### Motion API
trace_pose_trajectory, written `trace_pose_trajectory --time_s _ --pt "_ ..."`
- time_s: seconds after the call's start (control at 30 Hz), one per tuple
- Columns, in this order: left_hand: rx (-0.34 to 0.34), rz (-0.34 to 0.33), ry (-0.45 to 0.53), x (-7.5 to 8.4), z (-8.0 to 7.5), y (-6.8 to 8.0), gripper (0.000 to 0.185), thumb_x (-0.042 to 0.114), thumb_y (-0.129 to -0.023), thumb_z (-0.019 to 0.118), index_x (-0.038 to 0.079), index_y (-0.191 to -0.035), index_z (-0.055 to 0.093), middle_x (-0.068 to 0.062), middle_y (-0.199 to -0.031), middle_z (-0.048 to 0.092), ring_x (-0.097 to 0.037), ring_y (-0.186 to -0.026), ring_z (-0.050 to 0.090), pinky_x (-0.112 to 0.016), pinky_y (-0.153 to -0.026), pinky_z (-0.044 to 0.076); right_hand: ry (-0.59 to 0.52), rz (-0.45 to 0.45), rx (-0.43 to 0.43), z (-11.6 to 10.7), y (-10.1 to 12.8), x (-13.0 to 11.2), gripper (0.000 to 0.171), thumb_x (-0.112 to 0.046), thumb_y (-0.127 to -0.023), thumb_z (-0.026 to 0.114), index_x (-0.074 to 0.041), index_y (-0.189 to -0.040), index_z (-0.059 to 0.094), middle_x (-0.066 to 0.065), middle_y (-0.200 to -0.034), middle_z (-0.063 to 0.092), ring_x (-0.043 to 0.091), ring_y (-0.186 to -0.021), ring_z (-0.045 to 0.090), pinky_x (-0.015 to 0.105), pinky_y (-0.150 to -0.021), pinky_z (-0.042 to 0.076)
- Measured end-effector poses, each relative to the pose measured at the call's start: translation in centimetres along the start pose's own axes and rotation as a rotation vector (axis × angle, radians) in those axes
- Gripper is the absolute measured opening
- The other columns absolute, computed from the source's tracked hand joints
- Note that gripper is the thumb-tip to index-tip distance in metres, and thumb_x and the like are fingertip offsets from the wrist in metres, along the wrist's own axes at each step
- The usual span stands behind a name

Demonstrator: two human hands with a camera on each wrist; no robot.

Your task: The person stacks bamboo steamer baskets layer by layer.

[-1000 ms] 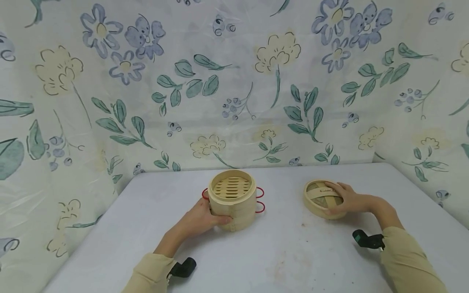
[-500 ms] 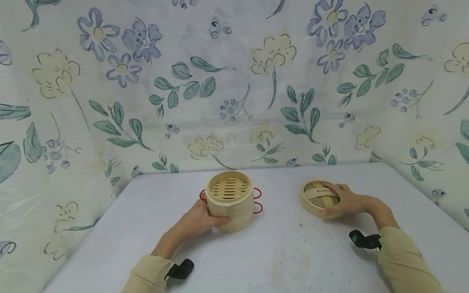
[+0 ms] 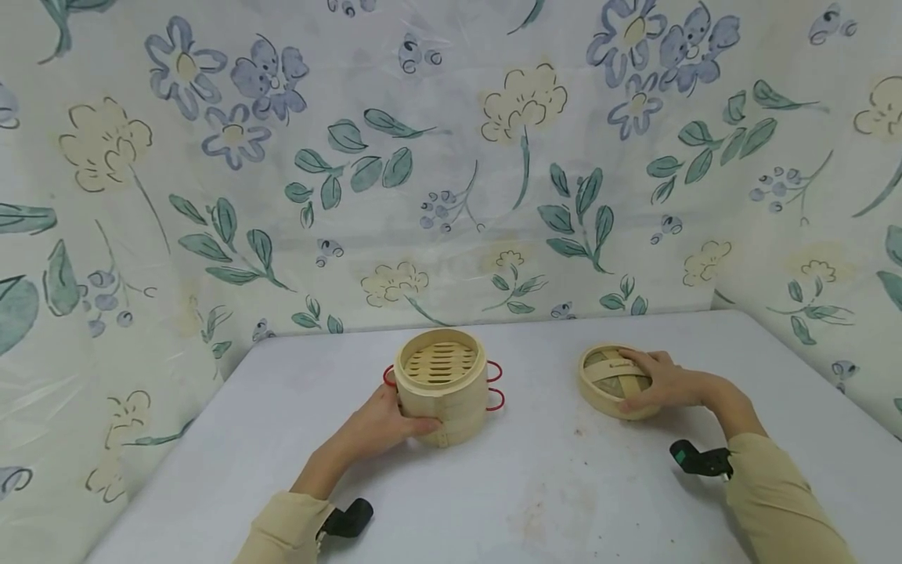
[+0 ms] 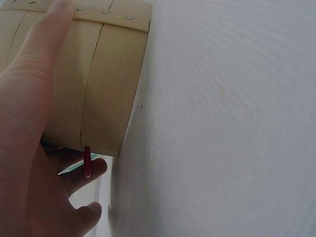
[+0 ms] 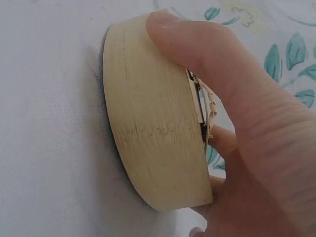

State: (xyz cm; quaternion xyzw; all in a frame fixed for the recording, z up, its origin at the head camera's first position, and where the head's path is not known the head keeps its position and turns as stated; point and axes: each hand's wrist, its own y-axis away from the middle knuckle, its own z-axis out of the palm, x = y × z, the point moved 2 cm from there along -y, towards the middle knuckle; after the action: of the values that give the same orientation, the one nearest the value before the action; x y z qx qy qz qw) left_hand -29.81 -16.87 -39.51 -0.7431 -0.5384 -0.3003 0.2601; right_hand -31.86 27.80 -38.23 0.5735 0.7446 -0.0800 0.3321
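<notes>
Behind and to both sides of the scene hangs a flowered cloth (image 3: 451, 157), printed with blue and cream blossoms and green leaves, closing off the far side and the left and right edges. In front of it lies a pale grey table (image 3: 550, 501), with faint brownish stains on its near part.

Near the middle of the table, a little to the left, stands the bamboo steamer (image 3: 441, 385), upright, with two stacked tiers, its top uncovered so the slatted floor shows. Red wire handles (image 3: 496, 385) stick out from its right side, and a bit of red shows on its left. To the right of it, well apart, the steamer lid (image 3: 610, 381) lies on the table, its woven top with crossed strips facing up.

The left hand (image 3: 384, 423) grips the steamer's near left wall: the thumb curls across the front of the lower tier and the fingers wrap round the far left side, as the left wrist view confirms with the palm flat against the bamboo. The right hand (image 3: 662, 382) holds the lid from its right side, fingers curled over the woven top and the thumb pressed against the near rim; the right wrist view shows the thumb lying over the rim band. Both arms wear tan sleeves (image 3: 775, 493), each with a black strap (image 3: 698, 460) at the wrist.
</notes>
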Motion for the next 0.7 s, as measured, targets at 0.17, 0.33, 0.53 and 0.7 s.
trace_pose_trajectory --time_s 0.17,0.33,0.53,0.7 --pt "0.001 0.004 -0.001 -0.12 -0.02 -0.02 0.085 0.045 -0.074 0.085 0.024 -0.143 0.041 0.002 -0.134 0.058 -0.019 -0.128 0.051 -0.052 -0.108 0.039 -0.011 -0.012 0.014 -0.24 -0.05 -0.35 0.106 -0.051 -0.082 0.071 -0.004 -0.156 0.011 0.038 -0.145 0.01 0.06 -0.13 0.021 0.078 -0.099 0.026" --pt "-0.003 0.001 0.007 -0.18 0.0 -0.02 0.085 0.045 -0.074 0.085 0.024 -0.143 0.041 0.003 -0.134 0.058 -0.019 -0.128 0.051 -0.051 -0.108 0.04 -0.023 -0.026 0.058 -0.47 -0.08 -0.65 0.103 -0.052 -0.082 0.071 -0.004 -0.156 0.017 0.038 -0.145 0.014 0.058 -0.129 0.025 0.076 -0.099 0.03" --pt "0.0 -0.009 -0.022 -0.17 0.0 0.01 0.085 0.048 -0.074 0.084 0.022 -0.143 0.042 0.001 -0.132 0.059 -0.018 -0.124 0.053 -0.05 -0.106 0.042 -0.043 -0.039 0.108 -0.57 -0.17 -0.49 0.1 -0.051 -0.081 0.072 -0.004 -0.155 0.022 0.036 -0.145 0.018 0.052 -0.126 0.03 0.071 -0.098 0.036" --pt "-0.001 -0.003 -0.008 -0.2 0.0 -0.02 0.086 0.046 -0.074 0.084 0.022 -0.144 0.042 0.001 -0.131 0.059 -0.017 -0.124 0.053 -0.049 -0.107 0.042 -0.057 -0.064 0.153 -0.73 -0.22 -0.5 0.099 -0.049 -0.082 0.073 -0.005 -0.155 0.023 0.036 -0.145 0.019 0.049 -0.123 0.032 0.066 -0.094 0.04"
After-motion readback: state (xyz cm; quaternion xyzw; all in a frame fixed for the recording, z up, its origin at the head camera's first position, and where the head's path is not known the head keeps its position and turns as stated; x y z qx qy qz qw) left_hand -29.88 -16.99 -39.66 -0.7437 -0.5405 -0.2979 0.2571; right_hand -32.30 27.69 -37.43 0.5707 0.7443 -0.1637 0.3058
